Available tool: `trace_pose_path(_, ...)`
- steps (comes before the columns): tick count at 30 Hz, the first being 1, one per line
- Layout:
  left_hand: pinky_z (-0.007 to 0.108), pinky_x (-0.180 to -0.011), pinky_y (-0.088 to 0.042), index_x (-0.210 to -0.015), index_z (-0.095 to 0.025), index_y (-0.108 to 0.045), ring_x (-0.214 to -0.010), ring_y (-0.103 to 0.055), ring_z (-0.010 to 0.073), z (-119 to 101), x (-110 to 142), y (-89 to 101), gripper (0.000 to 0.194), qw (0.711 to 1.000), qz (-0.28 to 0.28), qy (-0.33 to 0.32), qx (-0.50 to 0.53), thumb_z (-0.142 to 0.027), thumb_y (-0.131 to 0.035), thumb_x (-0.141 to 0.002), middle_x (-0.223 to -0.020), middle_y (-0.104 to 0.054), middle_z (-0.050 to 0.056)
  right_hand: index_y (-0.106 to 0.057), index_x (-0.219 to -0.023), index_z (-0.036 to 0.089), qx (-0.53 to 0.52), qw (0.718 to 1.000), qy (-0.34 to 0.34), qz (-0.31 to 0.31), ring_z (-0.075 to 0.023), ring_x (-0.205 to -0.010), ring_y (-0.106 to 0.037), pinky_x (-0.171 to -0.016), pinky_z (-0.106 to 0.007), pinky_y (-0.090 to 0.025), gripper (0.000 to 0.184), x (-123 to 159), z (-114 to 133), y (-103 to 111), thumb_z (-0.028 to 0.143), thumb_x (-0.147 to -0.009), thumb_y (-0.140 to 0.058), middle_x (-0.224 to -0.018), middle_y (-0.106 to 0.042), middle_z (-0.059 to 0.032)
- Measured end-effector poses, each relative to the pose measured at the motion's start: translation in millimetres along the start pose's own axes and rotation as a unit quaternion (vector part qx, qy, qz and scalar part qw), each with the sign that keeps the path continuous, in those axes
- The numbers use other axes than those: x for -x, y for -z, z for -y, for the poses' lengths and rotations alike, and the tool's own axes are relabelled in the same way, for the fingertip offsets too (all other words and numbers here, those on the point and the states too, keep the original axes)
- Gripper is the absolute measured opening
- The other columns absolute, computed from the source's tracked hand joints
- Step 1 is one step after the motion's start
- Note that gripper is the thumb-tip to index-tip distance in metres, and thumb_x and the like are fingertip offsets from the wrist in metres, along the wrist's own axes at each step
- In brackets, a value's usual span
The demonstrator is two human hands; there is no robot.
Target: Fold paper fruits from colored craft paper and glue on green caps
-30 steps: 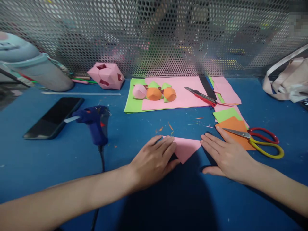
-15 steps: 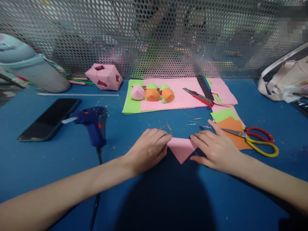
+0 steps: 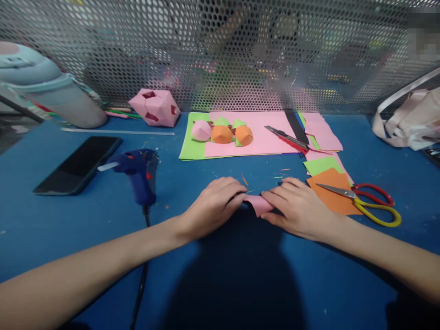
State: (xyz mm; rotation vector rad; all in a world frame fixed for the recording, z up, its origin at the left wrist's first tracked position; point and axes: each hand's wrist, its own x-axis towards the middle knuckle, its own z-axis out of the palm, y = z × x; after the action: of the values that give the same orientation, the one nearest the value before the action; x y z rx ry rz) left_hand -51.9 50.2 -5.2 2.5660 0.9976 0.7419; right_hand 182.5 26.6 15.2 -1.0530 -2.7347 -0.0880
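Between my hands is a small folded piece of pink paper [image 3: 257, 204], its lower edge curling up off the blue table. My left hand [image 3: 216, 204] pinches its left corner, fingers closed. On the right side, my right hand [image 3: 295, 206] grips the paper between thumb and fingers. Behind the hands, three small folded paper shapes, one pink [image 3: 201, 131] and two orange with green [image 3: 222, 134], sit on stacked pink and green paper sheets [image 3: 264, 147]. Thin paper scraps lie just beyond my fingertips.
Scissors [image 3: 374, 201] lie on orange and green paper squares at right. A utility knife [image 3: 287, 138] rests on the sheets. At left are a blue glue gun [image 3: 137, 176] with its cord, a phone [image 3: 79, 165], a glue stick [image 3: 117, 131], a pink paper ball [image 3: 156, 108] and a bottle [image 3: 75, 101].
The pink paper, a flat triangle before, is now bent and its lower point is raised. My right hand has moved left, closing its fingers on the paper. The view has shifted slightly.
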Motion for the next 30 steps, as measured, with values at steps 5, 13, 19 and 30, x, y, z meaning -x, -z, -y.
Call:
trace_pose_path(5,0.037,-0.086,-0.045,-0.1,-0.015,-0.06,-0.096,-0.057,0.0192,-1,1,-0.7,0.017,1.0,-0.001,0.003,0.009,-0.022,-0.048,-0.091,-0.1,-0.065,0.008,-0.066,-0.096,0.016,-0.043,0.999,-0.015,-0.003,-0.0192,-0.081,-0.055,-0.083,-0.036,-0.036,0.034,-1,4,4,0.04,-0.093,-0.042,-0.08,-0.065,-0.0072)
trace_pose_path(13,0.04,-0.09,-0.045,-0.104,-0.015,-0.059,-0.105,-0.055,0.0209,-6,5,0.8,0.018,1.0,0.008,-0.001,0.01,-0.018,-0.048,-0.09,-0.11,-0.061,0.011,-0.065,-0.084,0.019,-0.136,0.987,-0.069,0.044,-0.0157,-0.08,-0.053,-0.072,-0.03,-0.036,0.023,-3,6,2,0.026,-0.091,-0.045,-0.081,-0.06,-0.0044)
trace_pose_path(19,0.044,-0.102,-0.038,-0.117,-0.014,-0.052,-0.122,-0.045,0.0239,-11,6,3.9,0.029,0.999,0.001,0.013,0.051,-0.018,-0.049,-0.089,-0.125,-0.052,0.016,-0.056,-0.064,0.017,-0.311,0.935,-0.166,0.031,-0.0103,-0.064,-0.052,-0.062,-0.025,-0.038,0.026,-7,2,5,0.021,-0.089,-0.046,-0.068,-0.058,0.0002)
trace_pose_path(30,0.022,-0.064,-0.048,-0.126,-0.019,-0.035,-0.072,-0.054,0.007,-17,-5,1.2,0.059,0.849,-0.051,0.303,0.43,-0.011,-0.061,-0.074,-0.12,-0.053,0.011,-0.051,-0.068,0.018,-0.651,0.677,-0.341,0.022,-0.0096,-0.047,-0.053,-0.048,-0.023,-0.041,0.014,-7,-6,2,0.023,-0.081,-0.053,-0.053,-0.059,0.0023)
